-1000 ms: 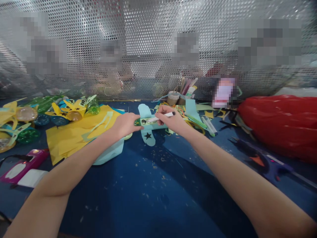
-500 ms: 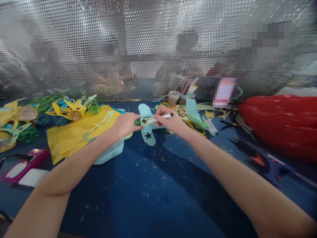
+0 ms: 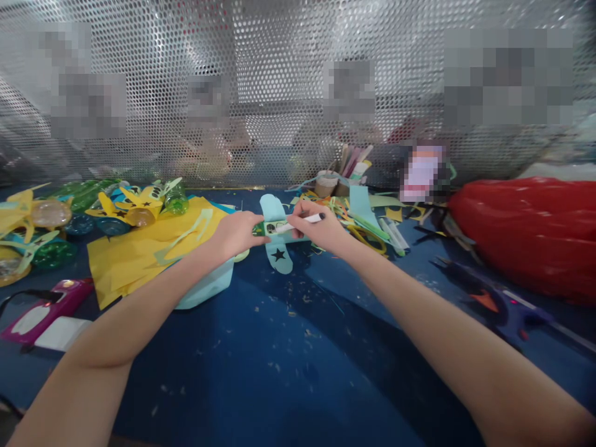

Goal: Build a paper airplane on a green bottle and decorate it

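A small bottle plane with light blue paper wings (image 3: 278,259) lies on the blue table (image 3: 279,360), a black star on its near wing. My left hand (image 3: 237,233) is closed on its left end and holds it down. My right hand (image 3: 319,228) pinches a white marker (image 3: 300,222), whose tip rests on the pale strip round the bottle's body, where small dark circles are drawn.
Yellow paper sheets (image 3: 139,248) and several finished bottle planes (image 3: 135,208) lie at the left. A pink device (image 3: 41,307) sits near left. A red plastic bag (image 3: 526,230) and a glue gun (image 3: 503,304) are at the right. Cups of tools (image 3: 339,174) stand before the perforated metal screen.
The marker tip has crept a little left along the strip. Both hands otherwise stay in place on the plane.
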A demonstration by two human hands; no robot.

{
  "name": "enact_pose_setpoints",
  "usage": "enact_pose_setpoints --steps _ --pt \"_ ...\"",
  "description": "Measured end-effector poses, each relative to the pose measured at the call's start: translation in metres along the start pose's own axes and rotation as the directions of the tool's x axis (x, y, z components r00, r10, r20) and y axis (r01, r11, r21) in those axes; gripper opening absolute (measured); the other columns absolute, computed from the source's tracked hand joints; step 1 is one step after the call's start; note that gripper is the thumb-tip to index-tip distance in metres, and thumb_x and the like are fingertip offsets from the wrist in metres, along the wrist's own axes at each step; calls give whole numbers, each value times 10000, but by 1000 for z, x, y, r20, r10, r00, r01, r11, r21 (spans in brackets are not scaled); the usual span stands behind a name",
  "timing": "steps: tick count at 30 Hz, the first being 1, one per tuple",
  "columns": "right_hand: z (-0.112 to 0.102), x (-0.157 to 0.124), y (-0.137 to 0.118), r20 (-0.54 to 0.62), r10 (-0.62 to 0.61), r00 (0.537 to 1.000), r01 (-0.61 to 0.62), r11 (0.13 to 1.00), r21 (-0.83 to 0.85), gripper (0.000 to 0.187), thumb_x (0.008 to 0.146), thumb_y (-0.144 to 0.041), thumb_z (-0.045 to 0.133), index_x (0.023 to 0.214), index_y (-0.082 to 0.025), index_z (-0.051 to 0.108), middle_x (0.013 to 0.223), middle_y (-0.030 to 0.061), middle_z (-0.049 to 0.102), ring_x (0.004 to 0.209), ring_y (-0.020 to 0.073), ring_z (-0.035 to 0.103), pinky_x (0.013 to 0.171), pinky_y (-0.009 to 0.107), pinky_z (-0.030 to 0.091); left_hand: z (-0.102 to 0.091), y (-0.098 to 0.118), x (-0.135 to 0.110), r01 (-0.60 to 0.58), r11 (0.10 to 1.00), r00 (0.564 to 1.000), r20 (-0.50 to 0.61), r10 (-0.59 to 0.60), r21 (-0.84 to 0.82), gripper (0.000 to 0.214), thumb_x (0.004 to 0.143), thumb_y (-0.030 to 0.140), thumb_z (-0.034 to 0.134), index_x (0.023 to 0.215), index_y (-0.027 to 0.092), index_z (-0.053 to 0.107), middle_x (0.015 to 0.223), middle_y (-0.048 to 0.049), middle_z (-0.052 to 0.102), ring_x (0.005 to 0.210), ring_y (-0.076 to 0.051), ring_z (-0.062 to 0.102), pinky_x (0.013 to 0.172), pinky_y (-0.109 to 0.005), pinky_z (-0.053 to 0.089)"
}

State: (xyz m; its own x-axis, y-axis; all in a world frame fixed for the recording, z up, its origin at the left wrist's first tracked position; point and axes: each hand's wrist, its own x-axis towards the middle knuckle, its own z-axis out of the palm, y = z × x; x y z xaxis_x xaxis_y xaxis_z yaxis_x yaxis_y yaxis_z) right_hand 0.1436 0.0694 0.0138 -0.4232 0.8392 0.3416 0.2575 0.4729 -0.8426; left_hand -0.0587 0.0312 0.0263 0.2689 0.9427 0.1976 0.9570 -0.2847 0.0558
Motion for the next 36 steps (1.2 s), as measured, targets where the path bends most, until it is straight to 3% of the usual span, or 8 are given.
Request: enact_pose_setpoints --steps 25,36 --pt "0 -1 1 20 -5 1000 5 1000 20 176 789 -276 583 666 -224 469 512 -46 606 488 107 523 538 246 412 -1 1 0 -8 1000 1000 6 8 2 471 814 518 625 1172 213 653 1000 -75 686 926 -267 627 662 -305 420" --pt "-4 0 -5 -29 18 999 -18 1000 -12 189 776 -236 580 623 -219 470 491 -38 579 474 102 503 518 250 396 -1 1 -1 -13 1000 1000 4 13 4 474 819 518 616 1183 215 648 1005 -75 687 928 -263 624 656 -303 411"
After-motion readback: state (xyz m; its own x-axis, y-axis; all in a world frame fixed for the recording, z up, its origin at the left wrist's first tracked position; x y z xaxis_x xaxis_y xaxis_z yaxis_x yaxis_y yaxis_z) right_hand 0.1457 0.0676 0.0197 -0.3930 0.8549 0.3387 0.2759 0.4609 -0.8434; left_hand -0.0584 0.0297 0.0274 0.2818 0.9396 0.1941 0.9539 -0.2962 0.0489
